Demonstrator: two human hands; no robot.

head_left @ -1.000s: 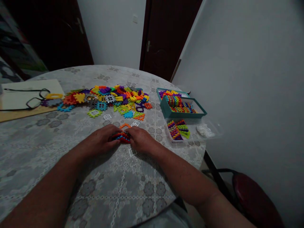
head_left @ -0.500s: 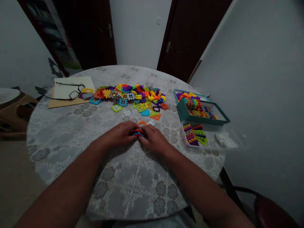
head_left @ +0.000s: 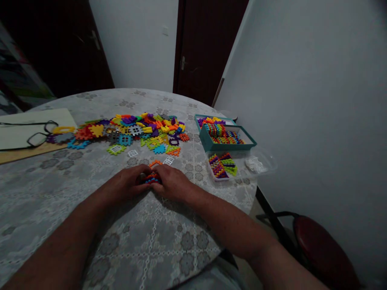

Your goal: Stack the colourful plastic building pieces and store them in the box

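My left hand [head_left: 128,183] and my right hand [head_left: 171,182] meet on the round table [head_left: 157,241], fingers curled around a small stack of red and blue interlocking plastic pieces [head_left: 152,178] pressed between them. An orange piece [head_left: 155,163] and a white window piece [head_left: 168,160] lie just beyond my fingers. Farther back spreads a pile of colourful plastic building pieces [head_left: 136,131].
A teal box [head_left: 211,141] with sorted stacks stands at the right, and a clear lid [head_left: 263,163] with more stacks and white pieces sits in front of it. Glasses [head_left: 39,135] rest on a board at the left. A red stool [head_left: 323,249] is beside the table.
The hands stay closed on the red and blue stack, pressing closer together. The head camera swung left, then back right; the pieces on the table have not moved.
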